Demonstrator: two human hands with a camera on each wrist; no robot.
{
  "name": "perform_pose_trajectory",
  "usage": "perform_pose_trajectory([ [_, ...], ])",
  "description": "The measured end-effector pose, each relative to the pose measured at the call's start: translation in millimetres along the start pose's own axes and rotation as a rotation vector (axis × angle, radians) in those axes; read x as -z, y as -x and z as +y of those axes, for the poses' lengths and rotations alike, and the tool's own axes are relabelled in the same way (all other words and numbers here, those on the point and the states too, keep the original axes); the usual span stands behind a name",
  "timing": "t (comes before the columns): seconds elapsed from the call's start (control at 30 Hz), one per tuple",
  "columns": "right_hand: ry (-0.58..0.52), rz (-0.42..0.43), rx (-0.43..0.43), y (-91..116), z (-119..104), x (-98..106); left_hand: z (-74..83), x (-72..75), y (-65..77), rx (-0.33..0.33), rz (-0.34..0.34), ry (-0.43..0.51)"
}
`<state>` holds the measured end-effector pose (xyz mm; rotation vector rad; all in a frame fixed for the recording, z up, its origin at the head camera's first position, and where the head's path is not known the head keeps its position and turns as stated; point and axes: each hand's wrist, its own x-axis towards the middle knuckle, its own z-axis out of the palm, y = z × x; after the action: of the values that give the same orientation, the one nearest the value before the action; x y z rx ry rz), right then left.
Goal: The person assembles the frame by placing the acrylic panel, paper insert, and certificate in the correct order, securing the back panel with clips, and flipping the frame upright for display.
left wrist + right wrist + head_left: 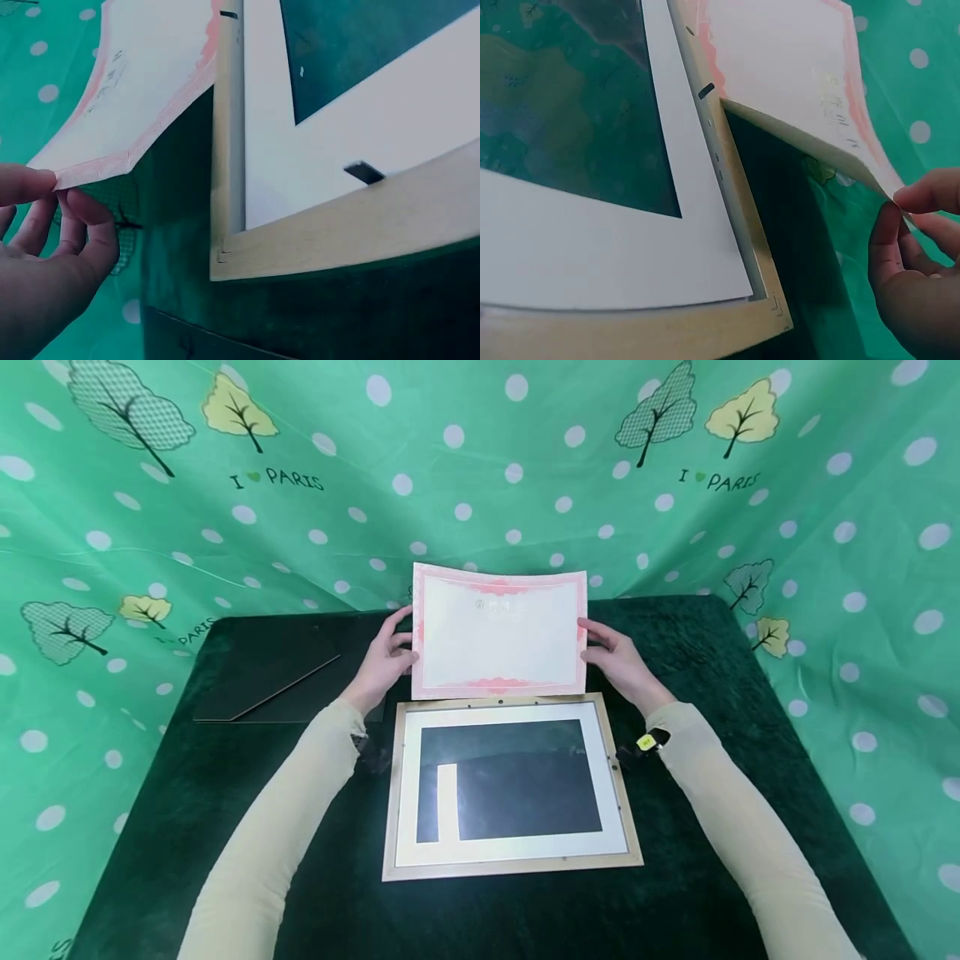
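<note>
A white sheet of paper with a pink decorative border [500, 635] stands tilted up at the far side of a wooden picture frame [390, 793]. My left hand [384, 664] pinches its left edge between thumb and fingers, seen closely in the left wrist view. The right hand [618, 662] pinches the opposite edge, and in the right wrist view the paper [780, 60] bends toward those fingertips. The sheet's lower edge meets the frame's far side. Inside the frame lies a white mat [525, 850] around a dark, reflective window. Small dark tabs [364, 172] stick out along the frame's inner edge.
A black backing board [255, 652] with a thin raised strut [285, 687] lies at the left of the dark green cloth-covered table [712, 677]. A green polka-dot curtain [480, 468] hangs behind and at both sides.
</note>
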<state>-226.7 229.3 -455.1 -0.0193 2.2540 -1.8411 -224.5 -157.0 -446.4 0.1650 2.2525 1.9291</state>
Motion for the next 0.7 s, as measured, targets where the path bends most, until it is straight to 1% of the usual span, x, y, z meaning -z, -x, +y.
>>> perform_pose_trajectory([
  [0.17, 0.052, 0.014, 0.077, 15.5, -7.6, 6.2, 12.2, 2.0, 12.0, -0.024, -0.018, 0.055],
  [0.3, 0.089, 0.029, 0.093, 28.1, -12.9, 11.2, 17.7, 3.2, 24.1, -0.026, -0.051, 0.076],
  [0.47, 0.137, 0.013, 0.075, 43.2, -10.5, 16.0, 15.5, 3.2, 41.5, -0.016, -0.104, 0.106],
  [0.6, 0.152, 0.002, 0.073, 53.6, -4.0, 18.8, 11.9, 3.7, 54.3, 0.006, -0.117, 0.129],
  [0.7, 0.147, 0.005, 0.084, 59.7, 0.8, 19.7, 9.2, 4.5, 60.8, 0.016, -0.115, 0.116],
])
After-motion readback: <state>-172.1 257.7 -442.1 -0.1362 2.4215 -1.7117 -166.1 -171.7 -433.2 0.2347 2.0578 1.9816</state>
